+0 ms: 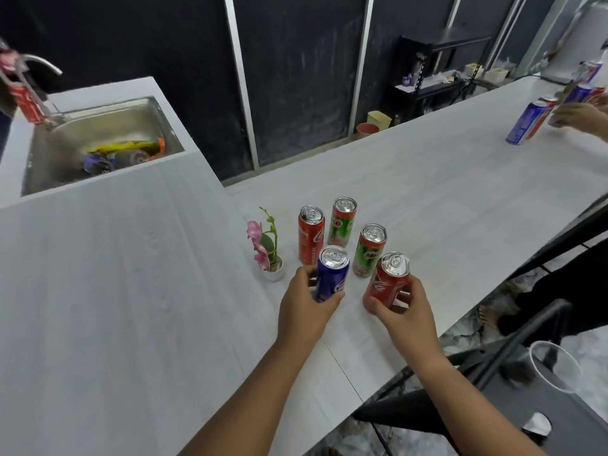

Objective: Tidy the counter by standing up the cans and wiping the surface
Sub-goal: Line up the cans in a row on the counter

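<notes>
Now, L hand (304,304) on blue can (331,274), R hand (404,307) on red can (388,281)

The lower body of the blue drink can (331,274) is covered by the left hand (304,304), and the base of the tilted red drink can (388,280) disappears behind the right hand (403,312). In the steel sink (46,159) at the counter's far left corner, a yellow, blue and orange heap (123,154) is too blurred to name. At the far right end, another person's hand (580,117) (arm cut by the frame edge) hides part of a smeared cluster of blue and red cans (534,121). The clear plastic cup (556,365) is cropped at the right edge
</notes>
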The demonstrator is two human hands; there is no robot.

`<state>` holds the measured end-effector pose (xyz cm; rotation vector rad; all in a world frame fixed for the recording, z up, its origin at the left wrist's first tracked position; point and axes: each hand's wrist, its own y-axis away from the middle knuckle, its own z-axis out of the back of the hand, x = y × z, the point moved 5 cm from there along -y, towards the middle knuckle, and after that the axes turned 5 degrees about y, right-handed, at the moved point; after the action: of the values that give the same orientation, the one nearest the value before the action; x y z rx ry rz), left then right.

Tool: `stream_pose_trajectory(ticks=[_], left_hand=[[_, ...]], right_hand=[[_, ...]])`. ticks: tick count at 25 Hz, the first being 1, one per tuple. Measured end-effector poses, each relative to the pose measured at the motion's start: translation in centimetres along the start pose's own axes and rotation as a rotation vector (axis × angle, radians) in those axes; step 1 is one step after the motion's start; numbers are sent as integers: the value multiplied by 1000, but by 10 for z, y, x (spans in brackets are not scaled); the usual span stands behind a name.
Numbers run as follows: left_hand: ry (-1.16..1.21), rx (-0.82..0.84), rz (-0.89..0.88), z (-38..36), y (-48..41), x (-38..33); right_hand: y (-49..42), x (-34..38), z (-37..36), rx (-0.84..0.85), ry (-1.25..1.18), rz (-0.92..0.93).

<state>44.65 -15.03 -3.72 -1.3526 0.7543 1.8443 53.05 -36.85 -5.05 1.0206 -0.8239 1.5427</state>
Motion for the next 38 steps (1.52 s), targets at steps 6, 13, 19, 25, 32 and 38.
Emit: stream_pose_trajectory(ticks=[6,13,19,25,32,38], left_hand=[[89,-70,40,70,32,21],[109,-278,95,198,75,57],[120,-394,120,277,98,79],[99,-418,155,329,102,96],[96,-445,165,331,93,105],[93,-456,116,330,76,112]], right_hand=[[24,18,-37,122,-36,44],[60,60,-125,393,-29,139],[80,101,-213,611,-24,214],[82,132,-285,752,-27,245],[77,141,-303,680,60,281],[73,139,-319,654,57,290]])
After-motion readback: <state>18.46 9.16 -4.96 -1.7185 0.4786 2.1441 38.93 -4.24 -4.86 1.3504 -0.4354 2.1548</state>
